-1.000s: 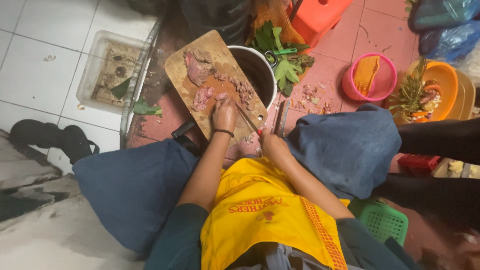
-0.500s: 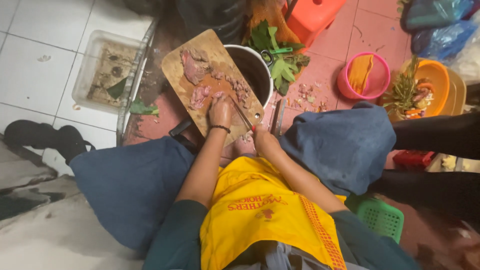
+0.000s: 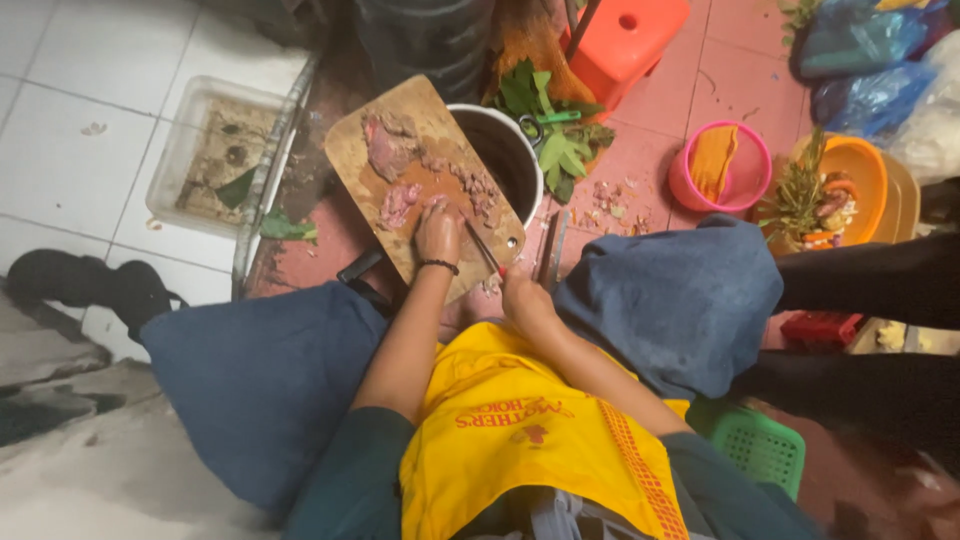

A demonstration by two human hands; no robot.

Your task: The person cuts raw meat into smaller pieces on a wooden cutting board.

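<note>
A wooden cutting board lies tilted on the red floor in front of me, carrying chunks of raw meat and several small cut pieces. My left hand presses down on a piece of meat near the board's near edge. Just to its right, my right hand grips a knife whose blade rests on the board beside the left hand. A yellow apron covers my chest, and my knees in blue trousers spread out on both sides.
A dark pot touches the board's right side, with green leaves behind it. An orange stool, a pink bowl, an orange basin and a clear tub stand around. Another person's dark sleeve reaches in at right.
The view has drifted a little. My left hand stays on the meat while the right hand and knife have moved slightly along the board's near edge.
</note>
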